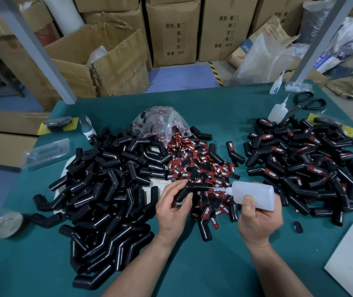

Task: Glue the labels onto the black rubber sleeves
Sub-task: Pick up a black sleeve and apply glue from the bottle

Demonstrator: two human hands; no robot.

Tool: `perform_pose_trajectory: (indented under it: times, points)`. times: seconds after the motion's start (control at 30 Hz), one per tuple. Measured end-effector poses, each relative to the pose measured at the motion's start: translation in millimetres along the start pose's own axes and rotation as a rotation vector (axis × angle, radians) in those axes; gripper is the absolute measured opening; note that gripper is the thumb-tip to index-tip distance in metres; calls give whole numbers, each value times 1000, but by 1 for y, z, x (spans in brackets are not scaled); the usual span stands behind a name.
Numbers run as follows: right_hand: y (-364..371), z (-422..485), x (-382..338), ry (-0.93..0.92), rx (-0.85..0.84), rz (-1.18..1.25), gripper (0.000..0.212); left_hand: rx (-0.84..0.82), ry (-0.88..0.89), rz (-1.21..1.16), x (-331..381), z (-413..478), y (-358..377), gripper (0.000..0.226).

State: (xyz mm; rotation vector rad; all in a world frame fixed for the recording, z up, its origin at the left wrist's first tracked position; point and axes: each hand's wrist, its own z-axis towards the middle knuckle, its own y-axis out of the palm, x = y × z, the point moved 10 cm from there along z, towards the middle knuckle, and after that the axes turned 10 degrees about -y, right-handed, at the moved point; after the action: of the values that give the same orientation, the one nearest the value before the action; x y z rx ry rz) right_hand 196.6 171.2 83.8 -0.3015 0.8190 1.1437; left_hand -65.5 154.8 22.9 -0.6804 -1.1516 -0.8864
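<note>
Centrally, clear bag (150, 117) of labels (178, 143)

Both bare forearms are reaching in from the bottom edge, angling slightly toward each other. The left hand (172, 207) is turning its back to the camera, fingers curling round a black rubber sleeve (189, 189). The right hand (257, 217) is gripping a glue bottle (255, 195) from below, thumb pressing its near side, nozzle pointing left at the held sleeve.
</note>
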Motion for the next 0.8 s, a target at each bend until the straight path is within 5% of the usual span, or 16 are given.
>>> perform_pose_trajectory:
  times: [0.8]
  points:
    - [5, 0, -5, -4, -47, 46, 17, -7, -22, -5, -2, 0, 1, 40]
